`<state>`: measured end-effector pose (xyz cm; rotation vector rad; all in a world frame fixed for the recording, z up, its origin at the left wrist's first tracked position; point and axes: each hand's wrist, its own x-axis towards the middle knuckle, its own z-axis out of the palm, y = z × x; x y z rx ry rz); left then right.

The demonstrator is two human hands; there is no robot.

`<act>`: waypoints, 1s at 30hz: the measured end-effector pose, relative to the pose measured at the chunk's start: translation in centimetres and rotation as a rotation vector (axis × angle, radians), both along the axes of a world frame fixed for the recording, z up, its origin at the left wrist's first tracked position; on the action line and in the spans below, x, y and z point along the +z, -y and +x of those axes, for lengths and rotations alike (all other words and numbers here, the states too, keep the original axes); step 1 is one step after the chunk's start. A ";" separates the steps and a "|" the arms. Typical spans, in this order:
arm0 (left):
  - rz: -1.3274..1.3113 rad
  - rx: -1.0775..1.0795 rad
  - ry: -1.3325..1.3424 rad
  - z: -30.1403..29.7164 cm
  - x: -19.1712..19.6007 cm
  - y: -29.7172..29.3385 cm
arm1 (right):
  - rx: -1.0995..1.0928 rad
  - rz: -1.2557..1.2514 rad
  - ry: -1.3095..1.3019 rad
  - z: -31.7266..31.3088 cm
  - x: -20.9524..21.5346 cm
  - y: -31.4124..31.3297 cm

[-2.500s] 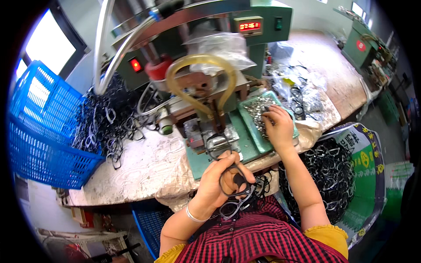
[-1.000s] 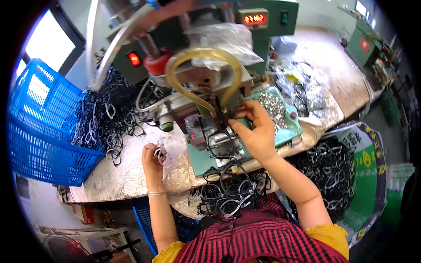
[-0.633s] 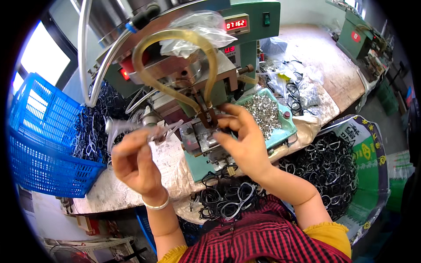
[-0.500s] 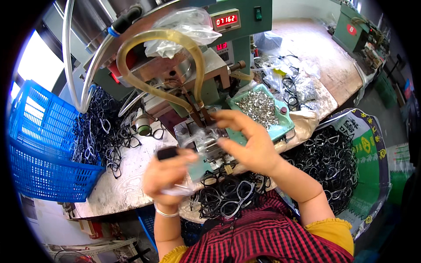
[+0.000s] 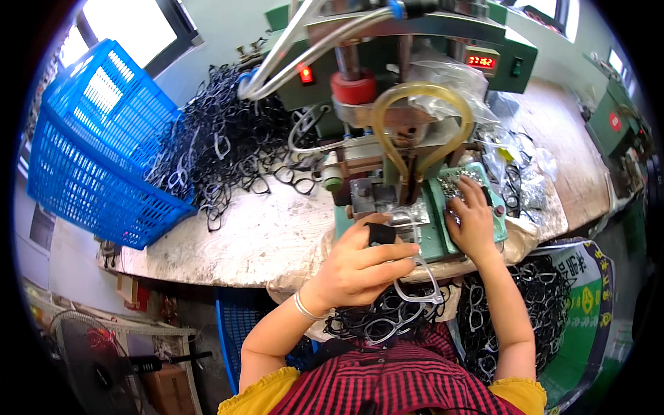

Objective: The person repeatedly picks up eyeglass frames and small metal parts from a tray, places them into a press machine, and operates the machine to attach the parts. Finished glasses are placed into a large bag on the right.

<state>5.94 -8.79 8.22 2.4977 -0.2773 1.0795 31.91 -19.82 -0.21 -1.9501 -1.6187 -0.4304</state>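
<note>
My left hand (image 5: 356,266), with a black wrap on one digit, is closed around a pale, see-through eyeglass frame (image 5: 421,299). The frame sticks out past my fingertips, just in front of the metal fixture (image 5: 373,196) of a bench press. To the right, my right hand (image 5: 473,227) reaches over a green tray (image 5: 499,234). Its fingers are apart, with the tips among small shiny metal parts (image 5: 451,182). Whether a part lies between those fingertips is too small to tell. Above the fixture, a looped yellowish hose (image 5: 382,104) comes down to the press head.
A tangled heap of dark eyeglass frames (image 5: 238,131) spills from a tipped blue basket (image 5: 90,173) at left. More frames (image 5: 377,321) lie at my lap, and others fill a sack (image 5: 588,304) at right. Plastic bags (image 5: 532,169) lie beyond the tray.
My right hand has moved from the fixture to the tray of metal parts. The left hand now holds the pale frame near the fixture. The whole view has turned toward the left.
</note>
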 end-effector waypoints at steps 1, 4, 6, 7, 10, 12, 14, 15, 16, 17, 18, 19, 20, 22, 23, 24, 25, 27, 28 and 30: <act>0.004 0.021 -0.001 -0.2 -0.3 0.1 | 0.078 -0.027 0.000 0.1 0.3 -0.8; -0.092 0.131 -0.009 -1.2 -2.7 2.3 | -0.058 -0.048 0.096 2.1 -0.5 -2.0; -0.246 0.266 0.056 -2.9 -5.4 5.1 | -0.053 0.095 0.052 2.5 -0.9 -2.0; -0.151 0.376 0.101 -4.3 -6.7 5.5 | -0.054 0.162 -0.025 2.5 -1.2 -1.3; -0.312 0.805 0.304 -7.7 -8.2 2.1 | -0.137 0.334 -0.281 1.8 -1.4 1.1; -0.316 1.035 0.277 -8.5 -6.7 -4.3 | -0.177 0.350 -0.404 1.0 -0.7 2.1; -0.093 1.098 0.083 -9.0 -6.1 -11.2 | -0.112 0.343 -0.451 0.3 0.5 1.4; -0.028 1.222 -0.029 -8.5 -6.0 -13.8 | -0.083 0.338 -0.475 -0.2 1.0 1.0; 0.035 1.340 -0.140 -7.8 -6.4 -16.4 | -0.064 0.340 -0.488 -0.6 1.5 0.5; 0.067 1.458 -0.228 -7.1 -7.5 -19.4 | -0.065 0.368 -0.589 -0.9 1.6 0.1; 0.096 1.580 -0.320 -6.3 -8.6 -22.0 | -0.060 0.394 -0.690 -1.1 1.3 -0.5; -0.028 1.655 -0.486 -5.2 -9.1 -23.7 | -0.084 0.395 -0.722 -0.9 1.0 -0.8; -0.082 1.673 -0.483 -4.3 -10.8 -24.4 | -0.091 0.396 -0.886 -0.6 0.5 -0.9; -0.203 1.728 -0.485 -3.4 -14.6 -24.8 | -0.230 0.321 -0.910 -0.4 0.4 0.0; -0.288 1.652 -0.470 -2.8 -15.4 -24.5 | -0.282 0.326 -0.843 -0.2 -0.1 1.0; -0.314 1.600 -0.485 -3.0 -15.3 -23.5 | -0.283 0.369 -0.828 -0.3 -1.0 2.3; -0.340 1.547 -0.499 -3.5 -14.9 -22.5 | -0.307 0.370 -0.764 0.0 -1.2 3.5; -0.242 1.411 -0.439 -6.0 -15.6 -20.5 | -0.354 0.363 -0.663 0.1 -2.1 6.6; -0.260 1.352 -0.467 -7.6 -16.1 -19.2 | -0.376 0.359 -0.614 0.2 -2.5 7.8; -0.281 1.234 -0.417 -9.2 -15.1 -16.1 | -0.370 0.402 -0.687 -0.1 -2.2 8.9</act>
